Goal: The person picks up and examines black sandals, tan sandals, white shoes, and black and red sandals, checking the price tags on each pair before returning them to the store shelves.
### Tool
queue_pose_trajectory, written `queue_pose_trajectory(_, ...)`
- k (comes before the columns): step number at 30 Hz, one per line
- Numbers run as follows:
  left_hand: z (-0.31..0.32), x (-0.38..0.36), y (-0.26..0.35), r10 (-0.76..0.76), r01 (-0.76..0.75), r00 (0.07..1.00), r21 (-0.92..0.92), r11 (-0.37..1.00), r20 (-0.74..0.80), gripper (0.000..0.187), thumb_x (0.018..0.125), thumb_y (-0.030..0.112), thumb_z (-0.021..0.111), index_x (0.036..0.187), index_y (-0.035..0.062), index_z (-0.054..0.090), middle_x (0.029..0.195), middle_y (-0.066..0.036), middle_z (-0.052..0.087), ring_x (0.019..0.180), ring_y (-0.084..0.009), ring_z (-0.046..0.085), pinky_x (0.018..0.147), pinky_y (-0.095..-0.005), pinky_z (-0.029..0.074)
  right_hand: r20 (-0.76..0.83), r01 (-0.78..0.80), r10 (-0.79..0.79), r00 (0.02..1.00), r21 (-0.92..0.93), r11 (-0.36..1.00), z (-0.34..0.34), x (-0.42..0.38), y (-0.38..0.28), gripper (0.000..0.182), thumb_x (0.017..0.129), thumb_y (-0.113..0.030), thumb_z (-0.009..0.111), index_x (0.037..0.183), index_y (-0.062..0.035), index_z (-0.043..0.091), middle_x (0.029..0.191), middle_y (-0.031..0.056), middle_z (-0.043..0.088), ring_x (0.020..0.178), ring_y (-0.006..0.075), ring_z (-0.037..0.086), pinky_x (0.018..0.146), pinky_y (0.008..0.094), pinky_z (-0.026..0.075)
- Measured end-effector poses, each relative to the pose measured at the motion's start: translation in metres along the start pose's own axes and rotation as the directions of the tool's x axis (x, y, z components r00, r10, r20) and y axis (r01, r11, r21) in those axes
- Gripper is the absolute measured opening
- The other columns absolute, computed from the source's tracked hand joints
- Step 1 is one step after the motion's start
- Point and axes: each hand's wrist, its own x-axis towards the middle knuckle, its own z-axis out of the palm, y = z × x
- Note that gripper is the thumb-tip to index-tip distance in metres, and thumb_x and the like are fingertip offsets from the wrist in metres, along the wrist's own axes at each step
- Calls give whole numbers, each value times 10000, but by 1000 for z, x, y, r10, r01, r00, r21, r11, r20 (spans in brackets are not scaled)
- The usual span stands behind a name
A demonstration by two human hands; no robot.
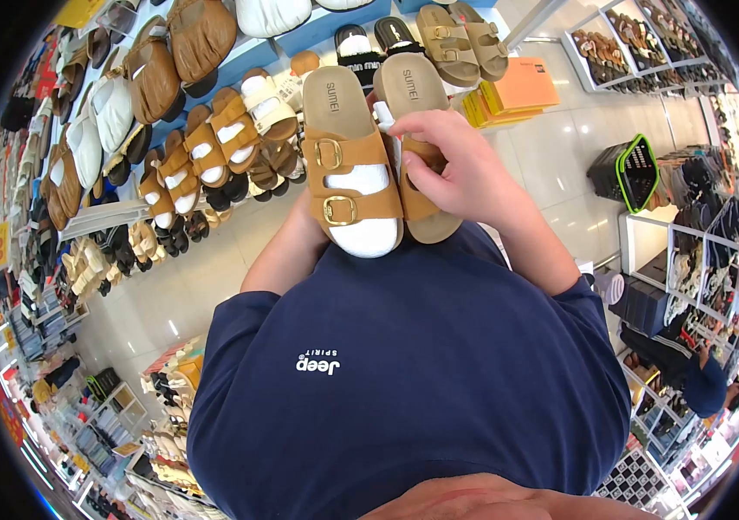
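Note:
A pair of tan two-strap slide sandals with gold buckles is held up before my chest, soles tilted toward me and "SUMEI" printed on the footbeds. White stuffing fills the straps of the left sandal [357, 156]. My left hand [307, 215] reaches in beneath it, the fingers hidden behind the sole. Over the strap of the right sandal [410, 82] my right hand [466, 169] is closed, thumb against the strap. Its index fingertip is right at a small white piece [382, 113] at the strap's inner edge.
Rows of brown and white shoes [205, 147] stand on the display shelf ahead and left. Black slides [375, 42] are beyond the pair. An orange shoebox [521, 84] lies to the right. Further right are a black basket [636, 173] with a green rim and a person [706, 386].

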Motion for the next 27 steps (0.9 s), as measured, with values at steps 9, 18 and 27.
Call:
queue_pose_trajectory(9, -32, 7, -19, -116, 117, 987, -5, 993, 107, 546, 983, 346, 464, 1449, 102, 317, 1377, -108, 470, 1209, -220, 523, 982, -375, 477, 258, 11, 1, 966, -45, 999, -13, 13, -5, 324, 835, -167, 647, 1143, -98, 574, 765, 92, 563, 774, 273, 549, 790, 388, 405)
queue_pose_trajectory(18, -44, 38, -50, -265, 272, 947, -16, 962, 182, 510, 1008, 390, 372, 1425, 98, 352, 1403, -120, 447, 1236, -245, 507, 1015, -412, 461, 304, -205, 202, 931, -22, 978, -35, 9, 19, 291, 881, -243, 636, 1060, -31, 546, 741, 110, 573, 691, 254, 564, 633, 337, 443)
queue_pose_trajectory(27, -26, 79, -102, -313, 419, 903, -444, 792, 294, 722, 931, 599, 294, 1408, 61, 358, 1386, -224, 430, 1229, -381, 486, 1030, -512, 419, 433, -548, 497, 752, -9, 836, -91, -11, 47, 240, 901, -243, 626, 978, -35, 534, 711, 24, 525, 666, 95, 487, 593, 275, 421)
